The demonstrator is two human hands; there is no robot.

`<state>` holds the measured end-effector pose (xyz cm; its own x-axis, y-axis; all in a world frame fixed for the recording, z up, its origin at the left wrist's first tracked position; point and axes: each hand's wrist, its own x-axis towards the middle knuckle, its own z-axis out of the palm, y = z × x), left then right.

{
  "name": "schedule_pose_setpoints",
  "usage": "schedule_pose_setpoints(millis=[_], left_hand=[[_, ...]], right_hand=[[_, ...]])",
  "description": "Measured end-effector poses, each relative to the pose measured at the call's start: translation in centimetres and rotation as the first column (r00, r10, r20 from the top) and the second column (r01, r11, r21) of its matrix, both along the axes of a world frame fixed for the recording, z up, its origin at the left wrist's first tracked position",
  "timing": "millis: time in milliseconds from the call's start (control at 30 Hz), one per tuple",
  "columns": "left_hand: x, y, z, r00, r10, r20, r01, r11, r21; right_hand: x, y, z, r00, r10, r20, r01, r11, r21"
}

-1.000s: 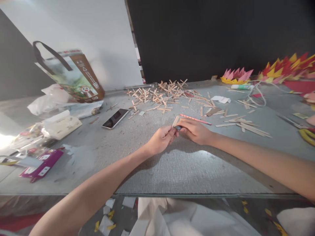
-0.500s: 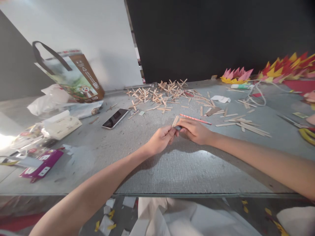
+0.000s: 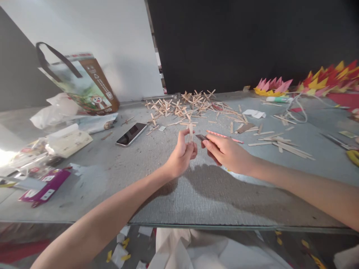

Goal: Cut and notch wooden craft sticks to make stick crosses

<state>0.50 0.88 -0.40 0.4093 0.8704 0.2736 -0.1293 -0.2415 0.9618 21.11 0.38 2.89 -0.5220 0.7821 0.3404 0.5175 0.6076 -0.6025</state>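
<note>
Left hand [image 3: 179,158] closed, gripping a stick [image 3: 191,130], center of frame. Stick roughly upright, lower end pinched in the fingers, top end poking out; probably gripped low so the upper part is left exposed. Right hand [image 3: 231,155] closed around a blade [image 3: 200,137], looks like a cutter's; tip points left toward the stick, small gap, not touching. Grip near the tip likely gives close control. Most of the handle hidden by the fingers, can't tell its length. Slip risk: left fingers sit close to the edge.

Both forearms come in low over the bench [image 3: 112,194], apparently for steadiness; can't tell if they rest on it.

Pencil [image 3: 238,141] just behind right hand, within easy reach. Pile [image 3: 179,108] of small wooden pieces, many crossed, upper center, likely pushed back to leave working room. Loose sticks [image 3: 294,150] right of center, flat and overlapping, handy to the right hand. Phone [image 3: 131,133] lies flat left of center, well apart from the blade. Bag [image 3: 97,89] upper left, tilted back, seemingly leaning on the white panel [image 3: 123,48]. Scissors [image 3: 335,141] at right edge, handle partly cut off.
</note>
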Motion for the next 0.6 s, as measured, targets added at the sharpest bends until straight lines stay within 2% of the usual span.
schedule_pose_setpoints(millis=[100, 200, 400, 500, 600], left_hand=[[0.0, 0.2, -0.7, 0.998, 0.006, -0.056, -0.002, 0.998, 0.069], [-0.1, 0.3, -1.3, 0.994, 0.038, -0.103, -0.026, 0.993, 0.113], [-0.3, 0.2, -1.4, 0.969, 0.124, -0.216, -0.089, 0.983, 0.161], [-0.4, 0.1, -1.1, 0.939, 0.168, -0.302, -0.105, 0.971, 0.215], [-0.4, 0.1, -1.1, 0.924, 0.167, -0.344, -0.085, 0.967, 0.240]], right_hand=[[-0.6, -0.6, -0.1, 1.000, -0.013, -0.001, 0.013, 0.997, -0.076], [-1.0, -0.9, -0.4, 0.999, -0.035, 0.000, 0.035, 0.996, -0.078], [-1.3, -0.9, -0.6, 0.998, -0.044, -0.043, 0.038, 0.992, -0.117], [-1.4, -1.1, -0.6, 0.996, -0.052, -0.077, 0.034, 0.977, -0.210], [-1.6, -1.3, -0.7, 0.990, -0.070, -0.124, 0.022, 0.935, -0.353]])
